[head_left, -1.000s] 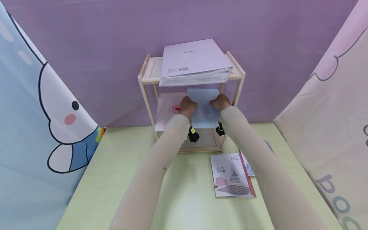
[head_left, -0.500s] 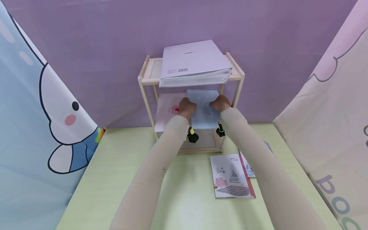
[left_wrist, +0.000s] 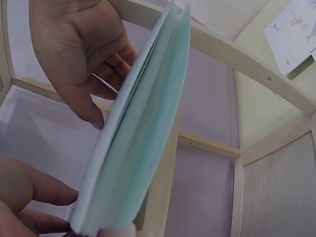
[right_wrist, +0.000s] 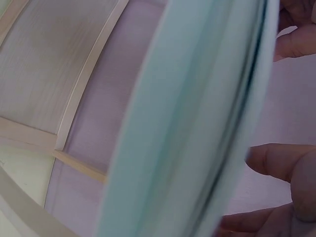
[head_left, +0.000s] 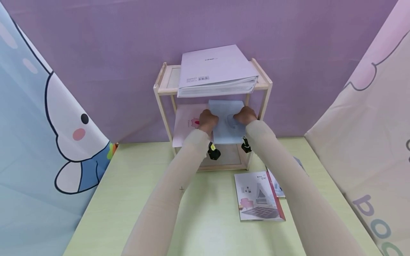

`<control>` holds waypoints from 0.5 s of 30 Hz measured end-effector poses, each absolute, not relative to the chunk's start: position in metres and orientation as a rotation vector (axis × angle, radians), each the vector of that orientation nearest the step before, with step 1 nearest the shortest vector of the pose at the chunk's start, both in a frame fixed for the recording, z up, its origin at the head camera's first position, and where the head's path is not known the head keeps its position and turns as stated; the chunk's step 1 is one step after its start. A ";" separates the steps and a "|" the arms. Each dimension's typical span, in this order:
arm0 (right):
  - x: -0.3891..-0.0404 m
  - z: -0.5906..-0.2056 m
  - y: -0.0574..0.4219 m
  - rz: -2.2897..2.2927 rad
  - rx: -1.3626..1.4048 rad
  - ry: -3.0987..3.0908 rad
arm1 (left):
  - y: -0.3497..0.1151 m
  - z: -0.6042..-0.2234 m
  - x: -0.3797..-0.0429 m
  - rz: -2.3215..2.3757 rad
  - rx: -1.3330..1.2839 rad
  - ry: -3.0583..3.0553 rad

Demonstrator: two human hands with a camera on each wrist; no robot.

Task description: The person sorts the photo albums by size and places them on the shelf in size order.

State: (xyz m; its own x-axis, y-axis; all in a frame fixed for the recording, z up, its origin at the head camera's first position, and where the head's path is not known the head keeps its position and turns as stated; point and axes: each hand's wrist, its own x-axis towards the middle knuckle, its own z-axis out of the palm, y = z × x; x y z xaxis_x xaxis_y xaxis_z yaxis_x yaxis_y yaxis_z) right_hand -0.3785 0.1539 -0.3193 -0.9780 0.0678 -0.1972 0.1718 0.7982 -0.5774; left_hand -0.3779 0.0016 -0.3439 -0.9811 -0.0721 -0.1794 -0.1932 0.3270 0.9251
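A pale blue book (head_left: 228, 131) is at the middle level of a small wooden rack (head_left: 267, 101). My left hand (head_left: 209, 121) grips it near its left edge, fingers curled. At the right edge my right hand (head_left: 246, 115) grips it, thumb over the cover. In the left wrist view the book (left_wrist: 143, 128) shows edge-on, its leaves slightly spread. The right wrist view has the same book (right_wrist: 182, 118) blurred across the middle, with fingertips at its cover. Beside it, left of my left hand, is a pink book (head_left: 184, 124) with a small red-and-pink drawing.
A thick pale lilac book (head_left: 217, 67) lies on the rack's top level, overhanging the front. On the light green table (head_left: 128, 199) lies a white book (head_left: 258, 195) with a red spine, another book (head_left: 294, 161) partly under my right sleeve. Printed cloth (head_left: 32, 177) hangs at both sides.
Both hands stay at the blue book's edges; the left hand shifts very slightly. The whole head view drifts a few pixels downward. The books and rack keep their places.
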 end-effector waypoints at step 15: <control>-0.381 -0.323 0.152 -0.823 0.194 2.851 | -0.003 -0.350 -0.381 1.867 -0.247 2.360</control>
State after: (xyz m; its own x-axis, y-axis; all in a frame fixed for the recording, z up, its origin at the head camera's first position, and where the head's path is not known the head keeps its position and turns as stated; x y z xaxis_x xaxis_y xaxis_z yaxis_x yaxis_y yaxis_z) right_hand -0.3813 0.1519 -0.3227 -0.9775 0.0779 -0.1962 0.1704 0.8395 -0.5160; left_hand -0.3806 -0.0027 -0.3499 -0.9792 -0.0516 -0.1962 -0.2028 0.2245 0.9531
